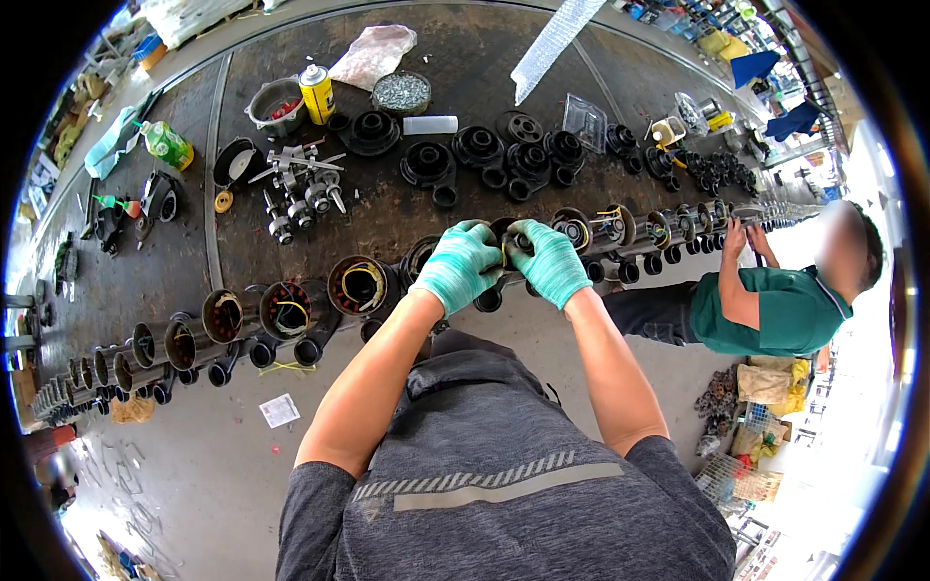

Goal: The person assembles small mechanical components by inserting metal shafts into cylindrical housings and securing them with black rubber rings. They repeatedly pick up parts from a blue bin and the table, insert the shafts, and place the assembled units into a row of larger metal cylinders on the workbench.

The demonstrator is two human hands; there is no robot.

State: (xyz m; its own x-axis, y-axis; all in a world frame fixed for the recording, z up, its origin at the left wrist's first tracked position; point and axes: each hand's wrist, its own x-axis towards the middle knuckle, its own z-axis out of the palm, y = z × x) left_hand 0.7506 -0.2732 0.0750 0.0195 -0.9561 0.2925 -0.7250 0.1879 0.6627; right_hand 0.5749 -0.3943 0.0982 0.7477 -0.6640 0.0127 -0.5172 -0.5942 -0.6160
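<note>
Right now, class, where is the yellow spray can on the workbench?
In the head view, the yellow spray can stands at the bench's far left, between a grey bowl of red parts and a round tin of screws.

Both the left hand (458, 264) and the right hand (549, 261) are wearing teal-green gloves against the dark, rust-brown workbench (407, 208). Behind them on that workbench, a yellow spray can (317, 93) is showing a red cap. Right of the workbench, a co-worker's shirt (785, 312) is showing green.

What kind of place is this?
Probably a workshop where motors or pumps get put together: a long row of motor housings, black caps and a spray can on a worn workbench.
</note>
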